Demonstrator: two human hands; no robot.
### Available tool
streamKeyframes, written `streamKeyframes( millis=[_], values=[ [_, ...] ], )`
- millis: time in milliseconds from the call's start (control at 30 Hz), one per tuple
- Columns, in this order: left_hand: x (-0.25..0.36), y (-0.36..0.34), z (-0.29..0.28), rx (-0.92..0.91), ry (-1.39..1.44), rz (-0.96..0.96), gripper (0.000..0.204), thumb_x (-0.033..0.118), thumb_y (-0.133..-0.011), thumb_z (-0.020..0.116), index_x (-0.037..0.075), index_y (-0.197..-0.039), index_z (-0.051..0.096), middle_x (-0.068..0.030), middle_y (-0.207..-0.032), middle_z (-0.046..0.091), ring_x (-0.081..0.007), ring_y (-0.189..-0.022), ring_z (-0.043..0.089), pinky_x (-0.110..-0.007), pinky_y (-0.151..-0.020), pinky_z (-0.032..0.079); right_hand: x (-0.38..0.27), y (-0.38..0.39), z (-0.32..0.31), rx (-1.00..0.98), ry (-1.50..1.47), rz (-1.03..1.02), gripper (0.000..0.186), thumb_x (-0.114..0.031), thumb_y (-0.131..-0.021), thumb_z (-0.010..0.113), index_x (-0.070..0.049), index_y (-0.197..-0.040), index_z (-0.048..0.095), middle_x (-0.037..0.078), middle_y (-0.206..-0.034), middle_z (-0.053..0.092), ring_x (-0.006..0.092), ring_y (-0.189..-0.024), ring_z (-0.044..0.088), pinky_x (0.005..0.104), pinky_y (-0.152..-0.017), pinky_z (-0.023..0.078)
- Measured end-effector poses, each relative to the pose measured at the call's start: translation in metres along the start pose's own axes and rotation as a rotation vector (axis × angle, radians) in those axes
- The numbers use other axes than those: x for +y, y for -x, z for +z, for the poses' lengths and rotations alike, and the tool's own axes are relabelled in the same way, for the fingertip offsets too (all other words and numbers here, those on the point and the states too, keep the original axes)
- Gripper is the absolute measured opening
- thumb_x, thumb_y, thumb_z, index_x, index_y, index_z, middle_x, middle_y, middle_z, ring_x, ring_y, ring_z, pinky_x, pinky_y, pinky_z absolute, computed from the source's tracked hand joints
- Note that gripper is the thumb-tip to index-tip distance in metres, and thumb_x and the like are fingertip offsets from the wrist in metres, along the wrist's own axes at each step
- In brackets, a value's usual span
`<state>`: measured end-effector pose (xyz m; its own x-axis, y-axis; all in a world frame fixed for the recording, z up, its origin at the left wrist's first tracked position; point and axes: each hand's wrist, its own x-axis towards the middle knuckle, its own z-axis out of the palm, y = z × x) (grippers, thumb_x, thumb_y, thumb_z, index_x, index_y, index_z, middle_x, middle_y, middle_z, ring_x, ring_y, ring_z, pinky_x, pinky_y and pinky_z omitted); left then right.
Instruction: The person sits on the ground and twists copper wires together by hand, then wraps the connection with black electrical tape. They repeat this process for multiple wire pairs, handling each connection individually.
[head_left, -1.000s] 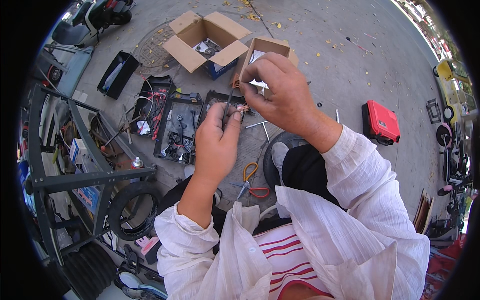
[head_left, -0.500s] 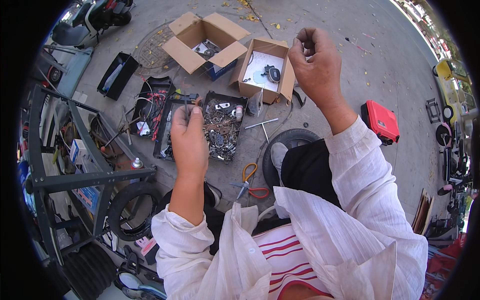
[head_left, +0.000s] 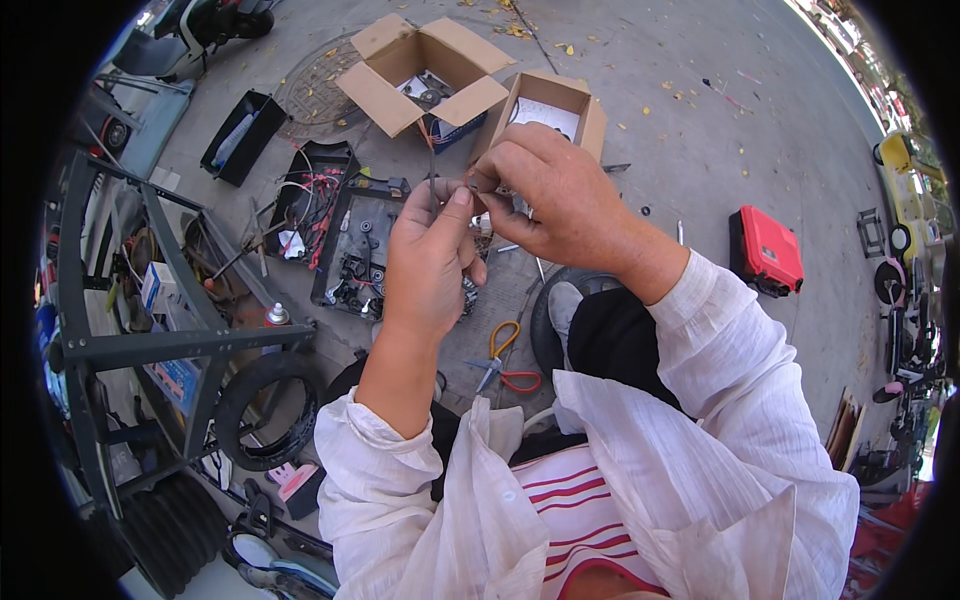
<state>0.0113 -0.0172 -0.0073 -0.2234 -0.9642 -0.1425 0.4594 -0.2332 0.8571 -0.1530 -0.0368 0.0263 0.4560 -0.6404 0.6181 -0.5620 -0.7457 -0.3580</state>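
L hand (head_left: 425,258) pinches cable (head_left: 433,163); long axis runs approx. fwd from grip, orange ends (head_left: 425,130) far side. R hand (head_left: 552,195) just right, tips near L's (can't tell if closed on anything).

holding both hands close together above a dark parts tray (head_left: 352,212) on the concrete ground (head_left: 690,150)

pinching a thin cable-like strip (head_left: 432,165), with copper-coloured wisps at its far end, between thumb and fingers of the left hand (head_left: 427,255); keeping thumb and fingertips of the right hand (head_left: 563,195) pressed together right beside the left thumb, with anything between them too small to tell. beyond the hands, two open cardboard boxes, one with spread flaps (head_left: 390,107), the other (head_left: 592,128) partly behind the right hand; to the left, a black bin (head_left: 217,163) and a wire-filled tray (head_left: 346,156); nearer, orange- and red-handled scissors (head_left: 497,358); well apart to the right, a red case (head_left: 765,250).
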Motion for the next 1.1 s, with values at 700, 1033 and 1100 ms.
streamKeyframes(
  millis=[700,1033,1100],
  values=[
    [-0.003,0.008,0.004,-0.018,-0.420,0.081,0.012,0.013,-0.096,0.054,0.002,-0.093,0.054,0.0015,-0.081,0.053,-0.0051,-0.073,0.045,-0.021,-0.065,0.039,-0.001,0.002,-0.007,0.215,0.004,0.106,0.037,-0.003,-0.077,0.066,-0.011,-0.113,0.066,0.010,-0.089,0.059,0.0288,-0.084,0.058,0.0378,-0.071,0.048],
    [-0.004,0.007,0.006,-0.011,-0.391,0.087,0.012,0.013,-0.096,0.054,0.001,-0.092,0.054,0.0014,-0.078,0.053,-0.0057,-0.072,0.045,-0.022,-0.065,0.040,0.006,0.005,-0.004,0.250,0.085,0.066,0.028,-0.007,-0.077,0.070,-0.011,-0.104,0.069,0.009,-0.085,0.060,0.0287,-0.079,0.059,0.0377,-0.067,0.048],
    [-0.002,0.008,0.006,-0.014,-0.416,0.069,0.013,0.013,-0.096,0.055,0.001,-0.093,0.054,0.0015,-0.078,0.053,-0.0056,-0.071,0.045,-0.022,-0.065,0.040,0.007,0.005,-0.004,0.259,0.100,0.065,0.024,-0.007,-0.076,0.071,-0.010,-0.100,0.069,0.009,-0.085,0.060,0.0290,-0.079,0.059,0.0383,-0.067,0.048]
  ],
)
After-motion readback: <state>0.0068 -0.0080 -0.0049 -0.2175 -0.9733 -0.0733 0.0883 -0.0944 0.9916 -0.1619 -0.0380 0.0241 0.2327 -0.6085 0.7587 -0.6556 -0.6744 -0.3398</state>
